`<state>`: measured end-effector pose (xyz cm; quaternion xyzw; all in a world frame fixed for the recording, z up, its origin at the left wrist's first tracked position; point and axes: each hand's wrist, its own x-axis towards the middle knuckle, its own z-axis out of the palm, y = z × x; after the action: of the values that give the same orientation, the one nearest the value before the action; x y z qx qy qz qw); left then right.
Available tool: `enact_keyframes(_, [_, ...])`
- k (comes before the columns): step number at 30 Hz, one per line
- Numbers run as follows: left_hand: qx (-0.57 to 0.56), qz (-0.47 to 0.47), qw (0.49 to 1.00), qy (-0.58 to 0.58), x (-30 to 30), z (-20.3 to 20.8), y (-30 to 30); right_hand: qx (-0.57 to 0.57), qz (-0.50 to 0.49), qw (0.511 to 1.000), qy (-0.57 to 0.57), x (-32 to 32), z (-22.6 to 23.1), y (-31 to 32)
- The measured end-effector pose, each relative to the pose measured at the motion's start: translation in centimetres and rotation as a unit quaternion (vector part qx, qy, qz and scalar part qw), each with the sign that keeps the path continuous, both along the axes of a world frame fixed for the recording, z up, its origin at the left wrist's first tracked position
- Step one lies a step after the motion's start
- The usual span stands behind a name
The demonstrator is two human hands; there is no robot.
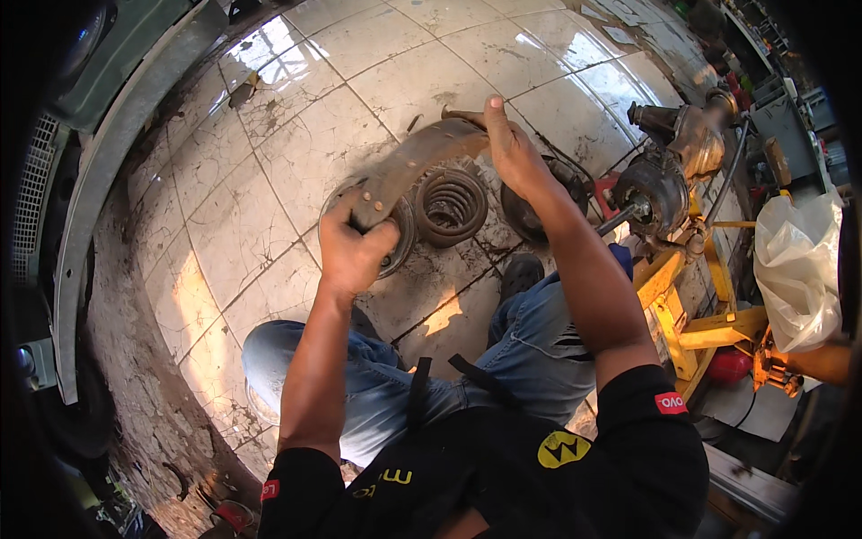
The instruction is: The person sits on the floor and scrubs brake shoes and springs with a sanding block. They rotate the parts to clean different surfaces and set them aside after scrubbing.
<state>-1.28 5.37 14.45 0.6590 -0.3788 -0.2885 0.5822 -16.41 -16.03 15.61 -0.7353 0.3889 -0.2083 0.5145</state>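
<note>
A brown, curved brake shoe (420,163) with rivets along its face is held up between both hands, above the floor. My left hand (357,247) is closed round its near left end, the thumb bent across it. My right hand (519,154) grips the far right end, thumb pointing up. Under the left hand lies a round metal part (406,232), partly hidden by the hand and the shoe. A rusty coil spring (449,205) stands upright on the tiles below the shoe's arch. Beside my right forearm sits a dark round drum (530,214), partly covered.
At the right, a greasy axle assembly (660,184) rests by a yellow metal stand (709,310). A clear plastic bag (797,265) hangs beyond it. Along the left runs a vehicle's grey metal bumper (108,171). Cracked, dirty tiles (269,162) form the floor.
</note>
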Motion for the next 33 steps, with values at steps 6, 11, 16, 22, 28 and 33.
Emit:
enact_keyframes(6, [0.006, 0.013, 0.985, 0.173, -0.4, 1.4, -1.2, 0.000, 0.001, 1.000, 0.022, -0.1, 2.6, 0.9])
enact_keyframes(11, [-0.008, 0.005, 0.984, 0.176, 0.3, 0.7, -1.0, -0.005, -0.018, 0.999, 0.032, -0.3, 3.0, 1.3])
enact_keyframes(16, [0.005, -0.037, 0.988, 0.151, -0.6, 0.9, -0.6, -0.016, -0.024, 0.997, 0.070, -0.4, 0.8, -0.5])
enact_keyframes(22, [0.056, 0.016, 0.978, 0.198, -0.4, 1.6, -0.8, 0.012, -0.032, 0.996, 0.080, -1.7, 2.0, 0.1])
enact_keyframes(28, [0.052, -0.042, 0.981, 0.182, -0.8, 2.1, -0.2, -0.019, -0.039, 0.997, 0.062, -1.7, 2.2, 1.2])
enact_keyframes(33, [0.052, -0.007, 0.984, 0.168, -1.8, 2.0, -0.2, -0.006, 0.006, 1.000, -0.002, -2.3, 3.0, 1.5])
